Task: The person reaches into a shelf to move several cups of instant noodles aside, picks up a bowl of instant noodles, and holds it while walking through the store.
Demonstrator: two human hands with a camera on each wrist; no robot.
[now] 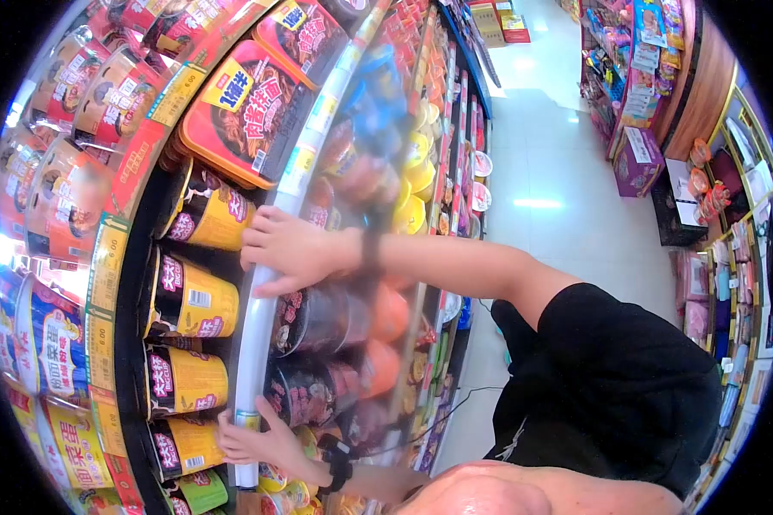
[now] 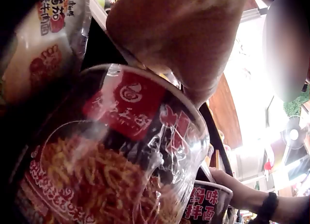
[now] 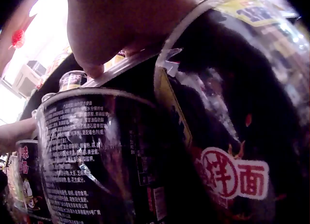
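Observation:
My right hand [image 1: 296, 249] rests over the white shelf rail [image 1: 258, 343], its fingers relaxed and spread toward the yellow noodle cups [image 1: 189, 296]. Lower down the same rail lies my left hand [image 1: 266, 442], its thumb apart from the fingers. Black noodle cups [image 1: 313, 322] stand in front of the rail, between the two wrists. Close under the left hand, the left wrist view has a noodle cup [image 2: 106, 161] with noodles pictured on it. A black cup [image 3: 97, 156] with small white print stands beneath the right hand in the right wrist view. Neither hand holds a cup.
Red noodle boxes [image 1: 240, 120] stack beyond the right hand. Behind the yellow cups runs another shelf's price strip [image 1: 107, 283], with more noodle packs [image 1: 60, 335]. The tiled aisle floor [image 1: 541, 163] is behind, with a purple carton [image 1: 636, 163] and a snack rack [image 1: 610, 69].

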